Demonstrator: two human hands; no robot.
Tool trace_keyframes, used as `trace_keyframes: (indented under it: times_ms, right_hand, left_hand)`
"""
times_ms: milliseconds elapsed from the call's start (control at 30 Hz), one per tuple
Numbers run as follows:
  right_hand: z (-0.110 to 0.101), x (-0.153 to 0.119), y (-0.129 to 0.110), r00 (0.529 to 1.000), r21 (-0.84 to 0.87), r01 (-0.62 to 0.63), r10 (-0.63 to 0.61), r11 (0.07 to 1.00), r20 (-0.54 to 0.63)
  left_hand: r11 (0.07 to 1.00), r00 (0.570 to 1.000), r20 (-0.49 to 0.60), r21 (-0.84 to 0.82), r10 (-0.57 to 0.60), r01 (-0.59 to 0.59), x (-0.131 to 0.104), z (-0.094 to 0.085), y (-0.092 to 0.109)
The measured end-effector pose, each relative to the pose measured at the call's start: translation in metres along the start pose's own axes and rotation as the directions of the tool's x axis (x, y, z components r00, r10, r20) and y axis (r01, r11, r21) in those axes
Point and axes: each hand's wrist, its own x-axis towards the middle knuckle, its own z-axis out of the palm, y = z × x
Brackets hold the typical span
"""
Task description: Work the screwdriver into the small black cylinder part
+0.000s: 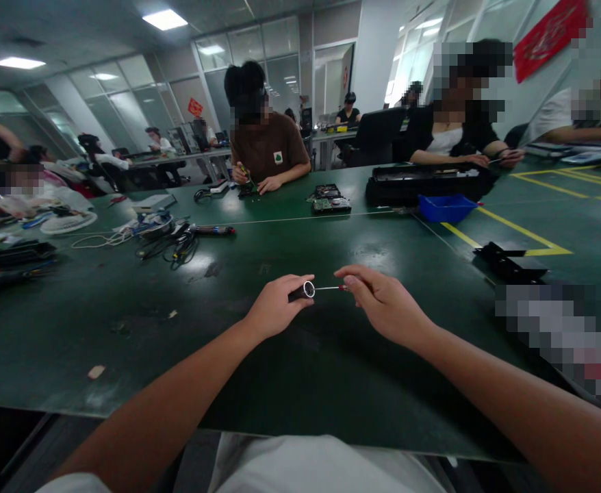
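Note:
Just above the green table (280,383), my left hand (278,303) is wrapped round a dark cylindrical part (298,293) with a pale ring at its right end. My right hand (375,298) pinches a screwdriver (331,287) with a red collar and a thin metal shaft. The shaft points left, and its tip is at the ringed end of the cylinder. Whether the tip is inside the ring is too small to tell. Most of the screwdriver's handle is hidden by my right fingers.
Cables (180,243) and a dark rod (215,231) lie at the left. Ahead are circuit boards (331,204), a blue tray (447,208) and a long black housing (428,183). A black bracket (510,263) is at the right. People sit across the table.

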Motion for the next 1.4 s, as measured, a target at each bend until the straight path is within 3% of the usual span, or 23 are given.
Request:
trace_keyframes:
  times_ms: [167, 333, 533, 800, 900, 1000, 1133, 1200, 1300, 1400]
  right_hand:
    - [-0.002, -0.001, -0.002, 0.999, -0.003, 0.046, -0.046, 0.999, -0.028]
    - [-0.003, 0.0, -0.002, 0.997, 0.001, -0.053, 0.053, 0.999, -0.051]
    - [-0.001, -0.002, -0.003, 0.998, 0.047, 0.043, -0.041, 0.998, -0.058]
    - [-0.002, -0.001, -0.006, 0.996, 0.055, -0.061, 0.065, 0.997, -0.064]
    - [0.002, 0.0, -0.003, 0.994, 0.146, -0.037, 0.052, 0.989, -0.098]
    - [0.005, 0.004, 0.003, 0.987, 0.348, -0.071, 0.118, 0.935, -0.113]
    - [0.008, 0.013, 0.013, 0.932, 0.714, -0.199, 0.355, 0.671, -0.074]
    - [0.009, 0.016, 0.018, 0.901, 0.769, -0.231, 0.43, 0.596, -0.063]
    - [0.013, 0.016, 0.023, 0.901, 0.744, -0.195, 0.417, 0.639, -0.123]
    - [0.015, 0.012, 0.022, 0.938, 0.672, -0.128, 0.309, 0.73, -0.156]
  left_hand:
    - [1.0, 1.0, -0.007, 0.015, -0.007, 0.007, 0.001, 0.0, 0.0]
    - [1.0, 1.0, 0.019, 0.001, 0.003, -0.003, 0.001, 0.0, 0.003]
    - [1.0, 1.0, 0.01, -0.005, -0.006, 0.006, 0.001, -0.002, 0.005]
    - [1.0, 1.0, 0.03, -0.003, -0.003, 0.003, 0.001, -0.002, 0.006]
    - [1.0, 1.0, 0.007, 0.007, -0.011, 0.011, 0.001, -0.002, 0.004]
    - [0.999, 1.0, 0.002, 0.024, 0.03, -0.03, 0.001, -0.002, 0.003]
    - [0.984, 0.987, 0.032, 0.086, 0.156, -0.158, 0.002, -0.002, 0.005]
    - [0.982, 0.989, 0.035, 0.12, 0.14, -0.144, 0.004, -0.003, 0.005]
    - [0.988, 0.997, 0.029, 0.134, 0.075, -0.078, 0.005, -0.005, 0.002]
    - [0.991, 0.998, 0.023, 0.12, 0.051, -0.053, 0.005, -0.005, 0.0]
